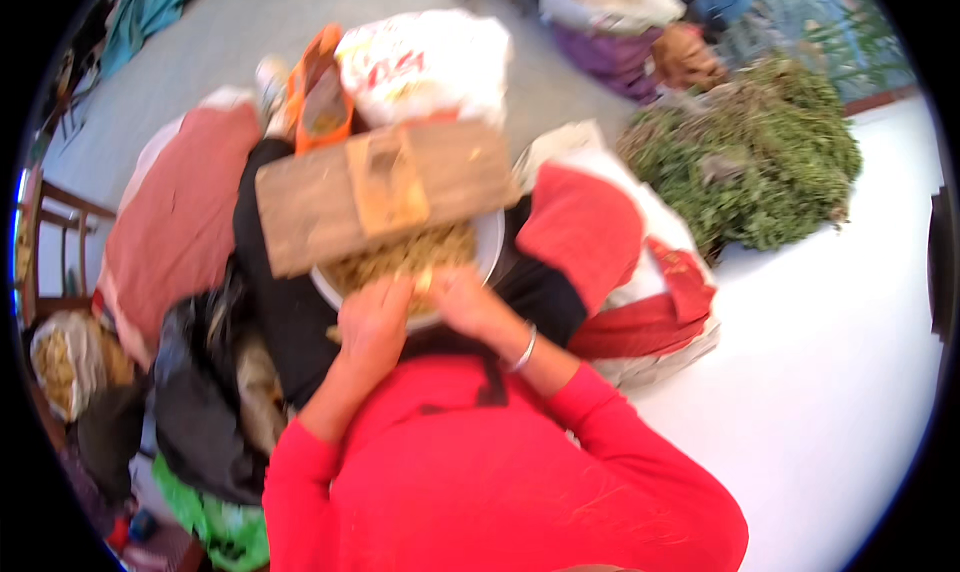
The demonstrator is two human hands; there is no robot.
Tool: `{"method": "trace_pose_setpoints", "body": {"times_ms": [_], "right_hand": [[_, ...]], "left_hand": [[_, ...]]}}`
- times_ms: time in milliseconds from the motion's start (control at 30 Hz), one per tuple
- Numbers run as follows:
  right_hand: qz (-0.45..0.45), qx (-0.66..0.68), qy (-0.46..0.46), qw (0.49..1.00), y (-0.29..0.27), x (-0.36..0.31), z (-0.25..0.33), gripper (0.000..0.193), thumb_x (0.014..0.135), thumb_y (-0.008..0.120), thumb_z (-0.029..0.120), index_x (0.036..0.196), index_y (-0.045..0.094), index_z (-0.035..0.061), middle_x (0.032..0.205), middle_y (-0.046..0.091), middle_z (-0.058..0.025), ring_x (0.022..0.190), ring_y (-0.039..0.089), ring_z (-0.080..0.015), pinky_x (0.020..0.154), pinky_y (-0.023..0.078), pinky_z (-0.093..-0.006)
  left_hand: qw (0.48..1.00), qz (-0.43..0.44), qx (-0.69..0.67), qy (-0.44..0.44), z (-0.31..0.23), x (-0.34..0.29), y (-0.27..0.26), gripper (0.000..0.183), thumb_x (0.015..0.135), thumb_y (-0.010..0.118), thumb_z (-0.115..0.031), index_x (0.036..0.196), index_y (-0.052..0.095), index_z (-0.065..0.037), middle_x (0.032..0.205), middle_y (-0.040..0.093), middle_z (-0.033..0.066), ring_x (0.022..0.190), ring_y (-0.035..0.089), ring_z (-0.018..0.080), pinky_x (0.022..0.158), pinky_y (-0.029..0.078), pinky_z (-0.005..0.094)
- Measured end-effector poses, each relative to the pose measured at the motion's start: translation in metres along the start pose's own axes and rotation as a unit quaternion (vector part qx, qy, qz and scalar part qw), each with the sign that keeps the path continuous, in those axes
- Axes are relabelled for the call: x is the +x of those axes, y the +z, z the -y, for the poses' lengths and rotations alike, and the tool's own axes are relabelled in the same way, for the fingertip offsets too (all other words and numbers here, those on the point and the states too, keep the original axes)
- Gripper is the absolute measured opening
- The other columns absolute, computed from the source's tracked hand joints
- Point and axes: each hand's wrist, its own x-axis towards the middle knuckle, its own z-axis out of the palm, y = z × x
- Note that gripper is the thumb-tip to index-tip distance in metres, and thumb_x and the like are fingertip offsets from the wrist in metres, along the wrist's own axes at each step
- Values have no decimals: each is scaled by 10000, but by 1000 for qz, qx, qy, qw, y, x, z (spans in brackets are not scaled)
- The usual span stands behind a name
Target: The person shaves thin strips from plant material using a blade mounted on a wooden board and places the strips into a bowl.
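Yellowish pieces (405, 260) in white bowl (491, 244), grey floor (245, 47) beyond, green plants (765, 162) heaped right

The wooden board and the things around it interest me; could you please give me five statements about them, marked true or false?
1. The wooden board hides part of the white bowl from view. True.
2. The left hand and right hand are far apart. False: they are close together.
3. A paler strip crosses the board. True.
4. The silver bangle circles the left wrist. False: the right.
5. The green plants lie right of the bowl. True.
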Motion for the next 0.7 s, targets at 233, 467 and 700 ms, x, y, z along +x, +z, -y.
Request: {"method": "trace_pose_setpoints", "body": {"times_ms": [233,467,700], "right_hand": [[104,518,-8,849,4,-2,-21,211,899,582,163,1061,626,34,986,659,-40,927,613,-134,835,484,-303],[-226,-47,-294,927,11,10,-2,114,799,556,-33,864,649,-45,1136,565,-128,1044,536,-230,879,433,-303],[-298,-80,-372,875,16,11,2,121,745,649,-33,866,650,-29,1095,560,-124,939,540,-241,822,450,-311]], "left_hand": [[981,17,-194,-23,-4,1,15,358,822,594,-57,1162,536,42,1136,561,223,1006,541,400,894,425,434],[974,33,-181,-131,-11,23,-6,218,862,594,-134,1015,546,14,860,586,143,741,591,276,649,471,336],[816,-13,-474,-332,9,21,32,174,927,537,-204,922,552,-30,623,487,0,487,414,55,426,325,214]]}}
